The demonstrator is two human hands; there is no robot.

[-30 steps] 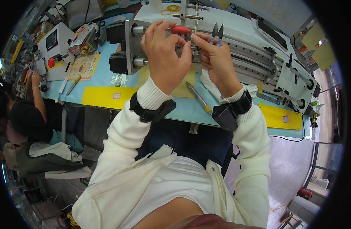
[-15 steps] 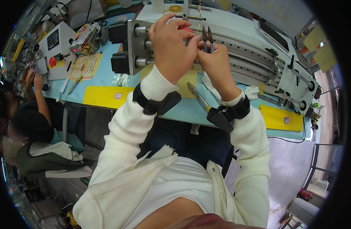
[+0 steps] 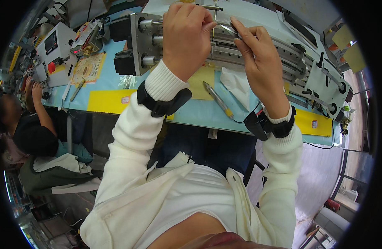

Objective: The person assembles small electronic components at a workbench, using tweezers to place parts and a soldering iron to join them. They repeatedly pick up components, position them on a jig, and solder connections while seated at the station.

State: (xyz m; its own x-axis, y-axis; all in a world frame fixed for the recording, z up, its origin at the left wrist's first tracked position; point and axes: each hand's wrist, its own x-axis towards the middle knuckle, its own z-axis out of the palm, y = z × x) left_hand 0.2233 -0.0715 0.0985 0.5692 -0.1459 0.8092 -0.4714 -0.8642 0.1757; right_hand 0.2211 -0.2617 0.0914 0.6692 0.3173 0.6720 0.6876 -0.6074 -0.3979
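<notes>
My left hand is over the left part of a long metal linear-rail frame, its thumb and fingers pinched together. Their tips meet beside a thin yellow thread that runs upright across the rails; what they pinch is too small to make out. My right hand grips small metal snips between thumb and fingers. The snips' silver tip points left, close to the thread and my left fingertips. Part of the tool is hidden by my fingers.
Black motors sit at the frame's left end. Nearer me lie a grey pen-like tool, a white tissue and yellow sheets. A white machine with a screen stands left, where another person's hands work.
My right hand has moved right and up, away from my left hand, and the snips have turned from pointing upward to pointing left. My left hand has shifted slightly up and away.
</notes>
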